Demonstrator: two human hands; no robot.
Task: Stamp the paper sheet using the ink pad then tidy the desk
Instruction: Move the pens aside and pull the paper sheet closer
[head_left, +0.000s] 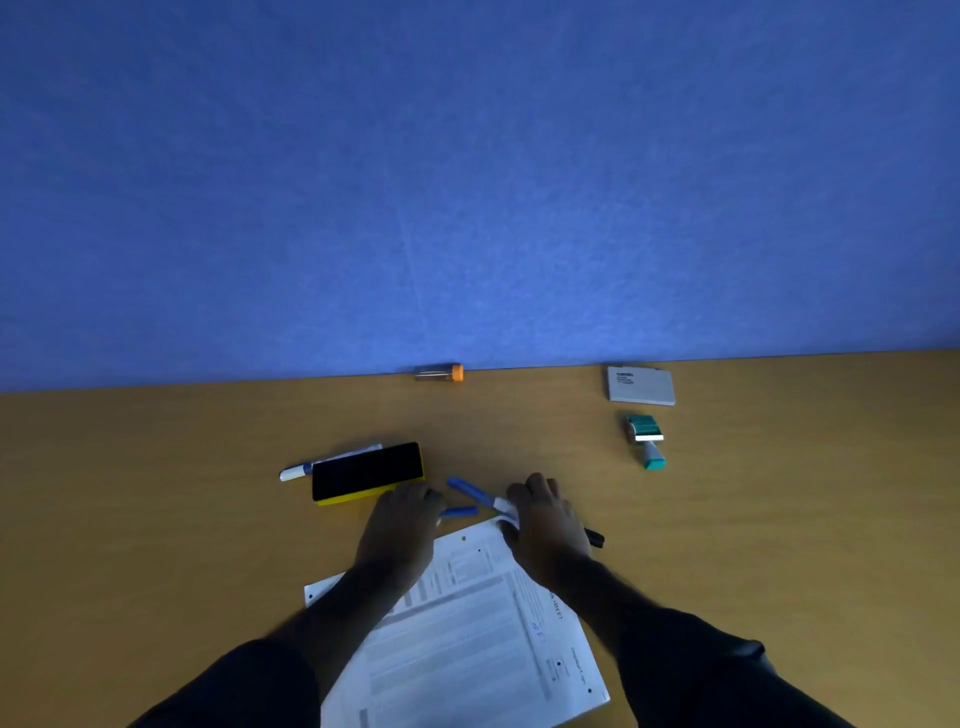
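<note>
A printed paper sheet (467, 623) lies tilted on the wooden desk (156, 493) under my forearms. The teal stamp (645, 439) lies on its side at the right, just in front of the closed white ink pad case (640, 385). My right hand (543, 525) is closed around markers: a blue-capped white one (470, 490) sticks out to the left and a black one (595, 537) to the right. My left hand (402, 525) rests on another blue marker (460, 512), whose end shows past the fingers.
A black-and-yellow board eraser (368, 472) lies left of my hands, with a white marker (296, 472) behind it. A small vial with an orange cap (440, 372) lies against the blue partition (467, 182) at the desk's back edge.
</note>
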